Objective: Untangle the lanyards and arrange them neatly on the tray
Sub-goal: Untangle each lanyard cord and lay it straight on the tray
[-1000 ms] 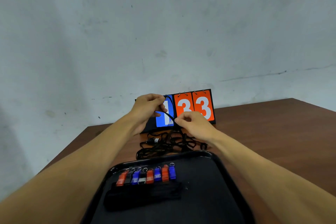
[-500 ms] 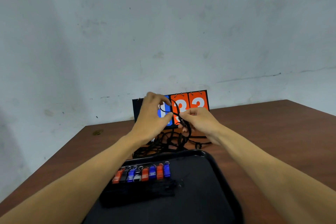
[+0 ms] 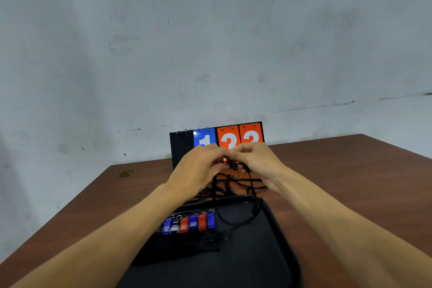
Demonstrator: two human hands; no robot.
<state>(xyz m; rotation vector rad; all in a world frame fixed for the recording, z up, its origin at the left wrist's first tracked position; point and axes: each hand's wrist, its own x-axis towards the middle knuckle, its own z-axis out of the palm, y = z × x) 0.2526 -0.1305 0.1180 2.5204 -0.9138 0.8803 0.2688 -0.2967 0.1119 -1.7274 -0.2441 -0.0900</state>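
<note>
A tangle of black lanyard cords (image 3: 233, 184) lies on the brown table just beyond the black tray (image 3: 275, 241). My left hand (image 3: 198, 168) and my right hand (image 3: 259, 161) meet above the tangle, both pinching a black cord with a small clasp between their fingertips. Loops of that cord hang down, and one strand drapes over the tray's far rim. On the tray, a row of several blue, red and black whistles (image 3: 189, 223) lies side by side, their black cords bundled beneath them (image 3: 184, 244).
A flip scoreboard (image 3: 233, 137) showing a blue 1 and two orange 3s stands at the table's back edge against a grey wall. A small yellowish spot (image 3: 126, 173) marks the table's far left corner. The table's left edge runs diagonally.
Both hands have come closer together and lower over the tangle. The open loop held up before is now drawn in between the fingertips, and a strand trails onto the tray.
</note>
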